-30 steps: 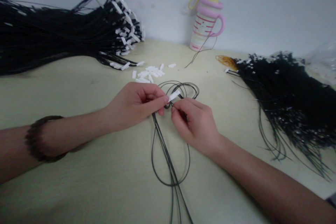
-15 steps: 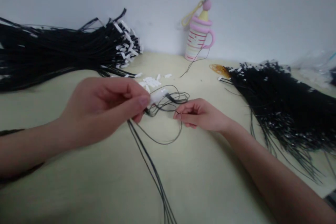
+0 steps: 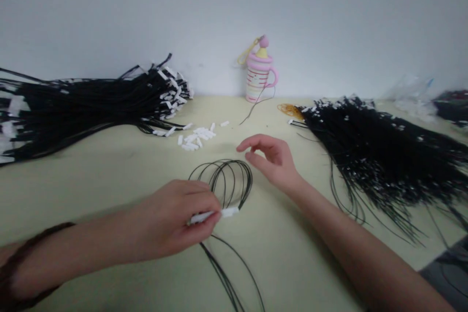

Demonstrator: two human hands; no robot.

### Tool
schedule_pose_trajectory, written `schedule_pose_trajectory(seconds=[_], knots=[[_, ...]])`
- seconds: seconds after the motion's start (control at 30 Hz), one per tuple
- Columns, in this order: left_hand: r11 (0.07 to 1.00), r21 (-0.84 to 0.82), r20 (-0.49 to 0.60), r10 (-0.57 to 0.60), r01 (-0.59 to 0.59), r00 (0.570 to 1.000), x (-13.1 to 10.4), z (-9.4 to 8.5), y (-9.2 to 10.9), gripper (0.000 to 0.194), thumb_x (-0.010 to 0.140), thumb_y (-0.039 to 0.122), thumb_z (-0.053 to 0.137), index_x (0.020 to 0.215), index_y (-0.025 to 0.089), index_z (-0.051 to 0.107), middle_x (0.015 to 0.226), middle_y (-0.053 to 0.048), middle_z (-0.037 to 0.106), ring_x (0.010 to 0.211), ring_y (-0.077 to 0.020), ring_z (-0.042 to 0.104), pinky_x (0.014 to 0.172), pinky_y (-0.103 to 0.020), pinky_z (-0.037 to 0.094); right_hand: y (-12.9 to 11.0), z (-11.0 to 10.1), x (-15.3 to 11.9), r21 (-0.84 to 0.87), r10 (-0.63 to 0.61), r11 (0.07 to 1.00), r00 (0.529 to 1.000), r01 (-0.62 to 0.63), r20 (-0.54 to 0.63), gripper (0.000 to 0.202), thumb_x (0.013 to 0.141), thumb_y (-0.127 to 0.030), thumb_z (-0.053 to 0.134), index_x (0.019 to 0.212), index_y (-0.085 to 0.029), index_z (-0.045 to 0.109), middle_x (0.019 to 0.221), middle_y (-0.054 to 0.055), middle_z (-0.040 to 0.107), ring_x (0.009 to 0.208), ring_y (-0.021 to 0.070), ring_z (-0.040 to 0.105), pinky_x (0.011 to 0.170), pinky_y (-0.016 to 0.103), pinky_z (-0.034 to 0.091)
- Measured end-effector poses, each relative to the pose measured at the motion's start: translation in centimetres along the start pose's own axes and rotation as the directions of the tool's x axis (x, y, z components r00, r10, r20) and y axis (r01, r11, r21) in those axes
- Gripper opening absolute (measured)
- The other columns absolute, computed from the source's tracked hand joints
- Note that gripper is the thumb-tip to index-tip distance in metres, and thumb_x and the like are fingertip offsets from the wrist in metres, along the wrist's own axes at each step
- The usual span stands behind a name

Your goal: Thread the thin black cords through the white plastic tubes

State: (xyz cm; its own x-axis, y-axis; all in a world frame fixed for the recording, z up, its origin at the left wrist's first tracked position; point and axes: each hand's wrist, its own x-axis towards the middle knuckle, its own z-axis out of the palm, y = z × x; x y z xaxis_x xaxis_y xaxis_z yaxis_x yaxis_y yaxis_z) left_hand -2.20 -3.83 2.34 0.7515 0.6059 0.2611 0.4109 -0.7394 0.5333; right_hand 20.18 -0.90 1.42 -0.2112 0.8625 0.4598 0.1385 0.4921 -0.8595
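L hand (image 3: 175,222) at ~7 o'clock of frame, resting low over the table (image 3: 109,165), thumb + fingers pinched on a white tag (image 3: 215,214) w/ black cords (image 3: 226,183) attached. Tag pokes out toward 3 o'clock from the fingertips, lying roughly flat. Cords loop up from the tag toward 12 o'clock in a bunch of arcs on the table, other strands trail off toward 6 o'clock, out of frame bottom. R hand (image 3: 272,161) at ~1 o'clock of the loops, near them but not touching, fingers loosely curled and spread, holding nothing, index pointing toward 9 o'clock. Loose white tags (image 3: 195,137) in a small pile at 11 o'clock of the loops, well apart from both hands. Big tagged cord bundle (image 3: 84,105) at 10 o'clock, ends w/ white tags facing center. Second cord heap (image 3: 376,151) at 3 o'clock, just beside R forearm. Pink striped bottle (image 3: 258,75) upright at 12 o'clock against the wall (image 3: 329,24). Orange rubber bands (image 3: 288,108) btw bottle and right heap. Clear plastic bag at far 2 o'clock, blurry, contents can't tell.
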Motion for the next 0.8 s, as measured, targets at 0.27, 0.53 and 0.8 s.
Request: schedule_pose_trajectory(seconds=[0.27,0.53,0.8], knots=[[0.843,-0.382,0.044,-0.392,0.378,0.919,1.9,0.4,-3.4,0.025,0.082,0.039,0.058,0.070,0.017,0.060,0.055,0.005,0.049,0.052,-0.0096,0.043,0.049,-0.021,0.032,0.8,2.8,-1.2,-0.445,-0.050,0.851,0.886,0.280,0.462,0.019,0.089,-0.019,0.051,0.099,-0.009,0.064,0.089,0.012,0.067,0.083,0.0195,0.060,0.077,0.030,0.044],[0.860,-0.364,-0.132,-0.427,0.357,0.894,1.9,0.0,-3.3,0.029,0.079,0.046,0.062,0.082,0.017,0.065,0.067,-0.002,0.063,0.063,-0.0154,0.056,0.058,-0.025,0.045,2.6,2.2,-0.6,-0.413,0.027,0.903,0.942,0.121,0.335,0.022,0.089,-0.023,0.057,0.105,-0.012,0.068,0.076,0.003,0.069,0.061,0.0105,0.056,0.059,0.019,0.041],[0.920,-0.038,-0.274,-0.386,0.391,0.881,-1.1,-7.4,0.1,0.020,0.076,0.039,0.069,0.089,0.023,0.072,0.079,-0.001,0.072,0.057,-0.0152,0.058,0.054,-0.022,0.045,2.4,2.4,-0.7,-0.396,0.077,0.916,0.944,0.059,0.320,0.019,0.086,-0.022,0.059,0.098,-0.014,0.071,0.078,0.003,0.070,0.065,0.0116,0.057,0.058,0.019,0.041]])
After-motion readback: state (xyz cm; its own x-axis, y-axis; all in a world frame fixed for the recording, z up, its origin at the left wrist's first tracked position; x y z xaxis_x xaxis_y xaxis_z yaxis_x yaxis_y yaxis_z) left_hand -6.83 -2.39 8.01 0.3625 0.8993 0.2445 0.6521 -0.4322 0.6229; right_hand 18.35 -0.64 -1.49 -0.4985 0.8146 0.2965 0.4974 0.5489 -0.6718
